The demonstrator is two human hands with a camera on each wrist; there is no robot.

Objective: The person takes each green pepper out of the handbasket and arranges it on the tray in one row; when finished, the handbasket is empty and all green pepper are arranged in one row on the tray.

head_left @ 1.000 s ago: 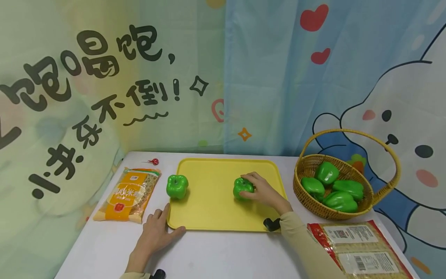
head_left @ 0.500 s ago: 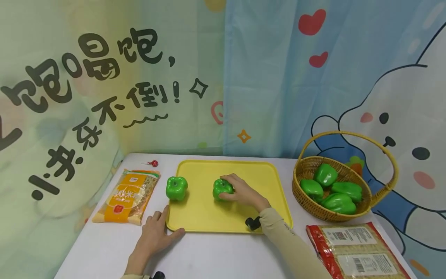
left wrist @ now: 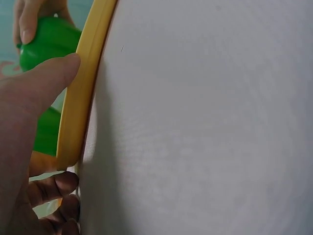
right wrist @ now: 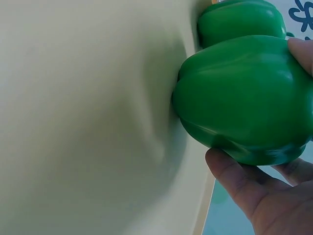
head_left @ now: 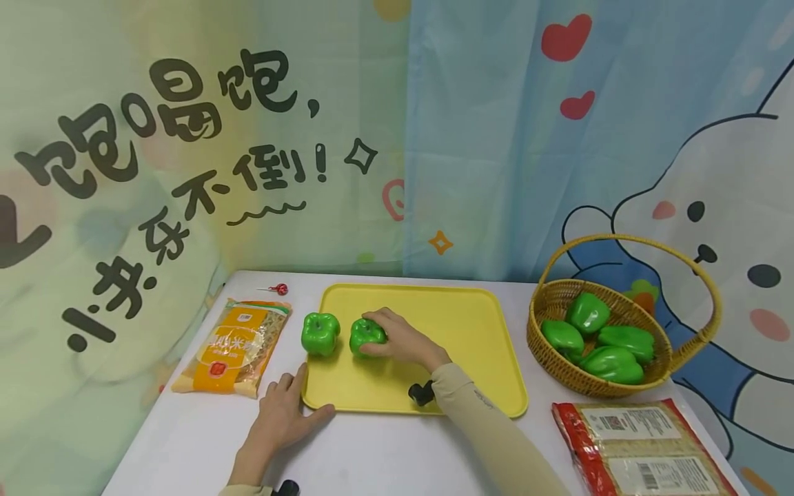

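Note:
My right hand [head_left: 403, 339] grips a green bell pepper [head_left: 364, 337] between thumb and fingers, low over the left part of a yellow tray [head_left: 446, 358]. In the right wrist view the gripped bell pepper [right wrist: 244, 98] almost fills the right side. Just left of it, a second green bell pepper [head_left: 320, 334] stands upright at the tray's left edge. My left hand [head_left: 282, 412] rests at the tray's near left corner, fingers spread, thumb along the front rim and forefinger by the left side. In the left wrist view its thumb [left wrist: 54, 78] touches the rim.
A wicker basket [head_left: 558, 365] with several green bell peppers and a tall handle stands right of the tray. In front of it lies a red-edged packet of grain [head_left: 639, 441]. An orange packet [head_left: 236, 348] and a small red item [head_left: 282, 289] lie at the left.
My right hand has carried the bell pepper leftward across the tray, from its right half to beside the other pepper. My left hand has stayed at the tray's corner.

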